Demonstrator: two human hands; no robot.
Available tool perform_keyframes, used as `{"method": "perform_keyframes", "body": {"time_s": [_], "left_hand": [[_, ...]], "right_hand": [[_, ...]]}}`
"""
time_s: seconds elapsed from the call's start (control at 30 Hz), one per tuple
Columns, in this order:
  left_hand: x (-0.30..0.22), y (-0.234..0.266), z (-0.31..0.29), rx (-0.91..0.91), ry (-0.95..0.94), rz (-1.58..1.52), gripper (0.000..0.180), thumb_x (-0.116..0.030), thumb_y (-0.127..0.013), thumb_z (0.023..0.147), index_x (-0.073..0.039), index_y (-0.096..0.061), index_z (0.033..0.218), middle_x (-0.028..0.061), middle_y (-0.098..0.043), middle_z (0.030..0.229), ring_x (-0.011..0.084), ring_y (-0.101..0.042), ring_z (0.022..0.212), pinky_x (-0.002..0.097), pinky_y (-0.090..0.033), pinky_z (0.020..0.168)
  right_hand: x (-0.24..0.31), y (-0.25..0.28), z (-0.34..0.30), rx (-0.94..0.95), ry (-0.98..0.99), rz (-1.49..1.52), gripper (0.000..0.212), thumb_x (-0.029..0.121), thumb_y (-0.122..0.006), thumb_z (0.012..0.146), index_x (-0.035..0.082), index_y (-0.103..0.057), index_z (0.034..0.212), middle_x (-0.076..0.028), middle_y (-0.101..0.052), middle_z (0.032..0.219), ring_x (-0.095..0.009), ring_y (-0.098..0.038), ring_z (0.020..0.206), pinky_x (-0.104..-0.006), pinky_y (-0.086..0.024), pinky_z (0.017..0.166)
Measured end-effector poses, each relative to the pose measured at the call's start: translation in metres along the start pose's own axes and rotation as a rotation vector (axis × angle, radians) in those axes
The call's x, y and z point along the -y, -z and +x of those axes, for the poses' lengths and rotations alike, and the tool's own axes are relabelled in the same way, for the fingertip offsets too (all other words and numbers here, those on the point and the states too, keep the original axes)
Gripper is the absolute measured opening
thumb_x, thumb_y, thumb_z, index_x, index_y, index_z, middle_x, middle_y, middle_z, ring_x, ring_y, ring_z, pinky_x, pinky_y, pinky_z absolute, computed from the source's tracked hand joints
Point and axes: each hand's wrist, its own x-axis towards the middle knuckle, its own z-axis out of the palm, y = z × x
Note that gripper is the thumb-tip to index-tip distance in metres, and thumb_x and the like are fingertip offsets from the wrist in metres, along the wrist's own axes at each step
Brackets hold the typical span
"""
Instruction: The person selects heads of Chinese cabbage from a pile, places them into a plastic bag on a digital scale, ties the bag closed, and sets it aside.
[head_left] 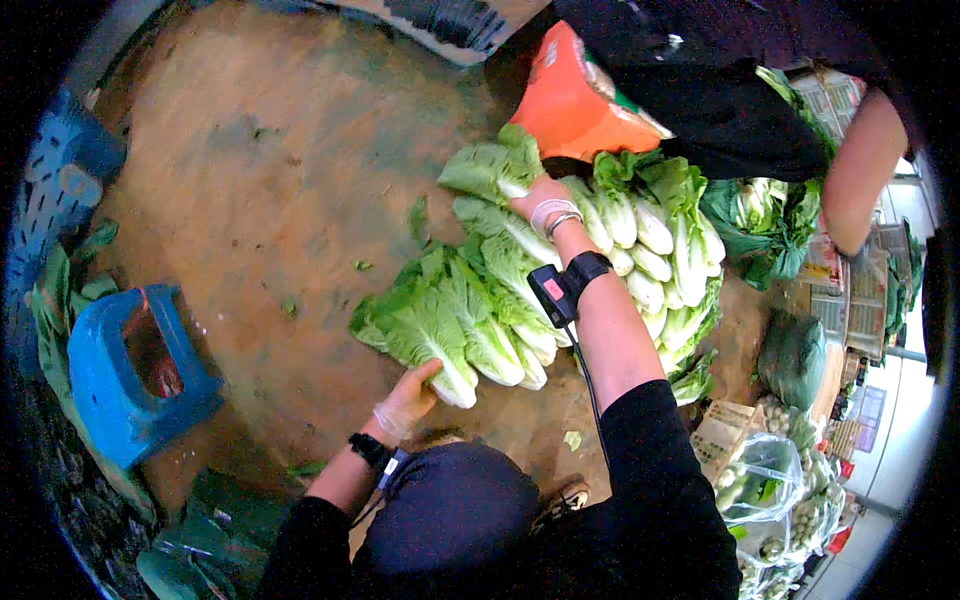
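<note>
A pile of long Chinese cabbages [640, 230], green leaves and white stem ends, lies on the brown floor in front of me. With my right hand [541, 200] I grip one Chinese cabbage [490, 172] at the pile's far left, its leaves pointing left. Closer to me, my left hand [410, 398] is closed at the white stem end of another Chinese cabbage [430, 335], thumb on top. That one rests at the near left end of a row of several more. Thin clear gloves show at both wrists; my left fingers are partly hidden beneath the stem.
Left of me stands a blue plastic stool [130, 370]. An orange sack [580, 100] lies beyond the pile, beside another person in dark clothes whose bare arm [865, 170] shows. Clear bags of vegetables [765, 485] and a brown paper bag [725, 432] sit at right.
</note>
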Motion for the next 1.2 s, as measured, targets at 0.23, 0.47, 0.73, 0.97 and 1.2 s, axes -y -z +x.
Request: {"method": "perform_keyframes", "body": {"time_s": [0.23, 0.47, 0.73, 0.97, 1.2], "left_hand": [[0.002, 0.003, 0.002, -0.018, 0.016, -0.143, 0.049, -0.018, -0.055, 0.086, 0.000, -0.037, 0.128, 0.0101, -0.046, 0.127, 0.0231, -0.045, 0.117, 0.0387, -0.034, 0.102], [0.010, 0.026, 0.011, 0.023, 0.056, -0.201, 0.051, -0.016, -0.057, 0.084, -0.001, -0.037, 0.128, 0.0093, -0.046, 0.127, 0.0241, -0.044, 0.117, 0.0407, -0.032, 0.103], [0.008, 0.030, 0.007, 0.029, 0.059, -0.179, 0.044, -0.016, -0.048, 0.089, -0.002, -0.036, 0.130, 0.0113, -0.044, 0.130, 0.0251, -0.041, 0.121, 0.0385, -0.028, 0.107], [-0.001, -0.005, -0.009, 0.024, -0.021, -0.032, 0.048, -0.018, -0.052, 0.088, -0.002, -0.035, 0.129, 0.0111, -0.044, 0.130, 0.0256, -0.042, 0.119, 0.0402, -0.031, 0.104], [0.025, 0.019, 0.015, 0.076, -0.032, -0.285, 0.050, -0.020, -0.059, 0.085, -0.003, -0.039, 0.127, 0.0096, -0.046, 0.126, 0.0250, -0.044, 0.117, 0.0405, -0.034, 0.101]], "right_hand": [[0.032, -0.010, 0.000, 0.032, -0.090, -0.003, 0.081, 0.042, -0.072, 0.053, 0.000, -0.048, 0.118, -0.022, -0.058, 0.108, -0.032, -0.057, 0.100, -0.0351, -0.045, 0.088], [0.006, 0.033, 0.000, -0.013, 0.012, 0.280, 0.077, 0.040, -0.074, 0.053, -0.001, -0.052, 0.114, -0.021, -0.057, 0.112, -0.033, -0.057, 0.101, -0.0361, -0.044, 0.089], [0.023, 0.089, -0.103, 0.159, 0.049, 0.085, 0.071, 0.044, -0.068, 0.058, -0.002, -0.051, 0.109, -0.022, -0.060, 0.103, -0.031, -0.060, 0.093, -0.0350, -0.046, 0.082], [0.024, -0.007, -0.109, 0.221, 0.103, 0.076, 0.089, 0.049, -0.073, 0.054, 0.000, -0.045, 0.123, -0.025, -0.046, 0.124, -0.033, -0.047, 0.115, -0.0331, -0.037, 0.097], [0.018, -0.002, -0.086, 0.353, 0.157, 0.215, 0.077, 0.046, -0.073, 0.054, 0.008, -0.053, 0.118, -0.022, -0.052, 0.117, -0.031, -0.052, 0.108, -0.0317, -0.041, 0.093]]}}
